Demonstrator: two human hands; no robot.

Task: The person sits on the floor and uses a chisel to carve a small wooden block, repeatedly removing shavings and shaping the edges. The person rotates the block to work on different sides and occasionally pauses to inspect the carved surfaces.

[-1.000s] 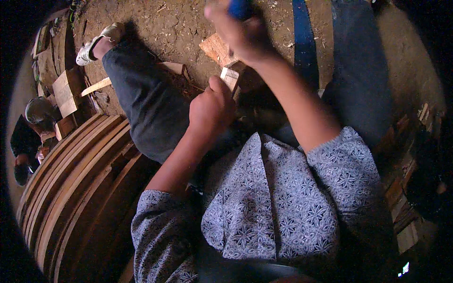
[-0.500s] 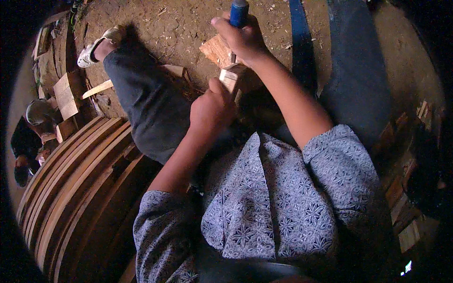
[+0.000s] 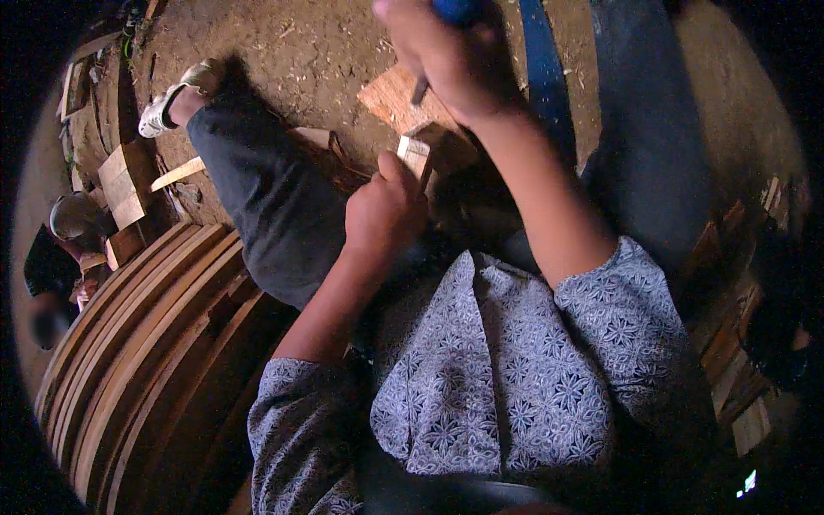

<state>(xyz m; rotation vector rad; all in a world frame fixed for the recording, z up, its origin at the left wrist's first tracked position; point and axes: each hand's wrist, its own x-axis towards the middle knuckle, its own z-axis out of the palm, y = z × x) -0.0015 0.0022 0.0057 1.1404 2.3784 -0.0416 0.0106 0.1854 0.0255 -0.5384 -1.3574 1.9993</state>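
Note:
My left hand (image 3: 384,210) is closed round a pale squared wooden stick (image 3: 414,154), whose cut end points up and away from me. My right hand (image 3: 463,64) grips a blue-handled tool (image 3: 457,9); a narrow dark metal part shows below the fist, and its exact kind is unclear. That metal part is over a reddish-brown wood block (image 3: 397,96) just beyond the stick. Whether the metal touches the block I cannot tell. The stick's lower part is hidden in my left hand and in shadow.
Long curved-looking boards (image 3: 129,335) are stacked at my left. Beyond them lie wood blocks (image 3: 124,180), with another person (image 3: 64,275) at the far left edge. A trousered leg with a light shoe (image 3: 184,94) stretches across the dirt floor. Scrap wood (image 3: 738,378) lies at the right.
My right hand with the blue-handled tool has lifted, looking larger and farther from the stick's end. My left hand and the stick stay almost in place.

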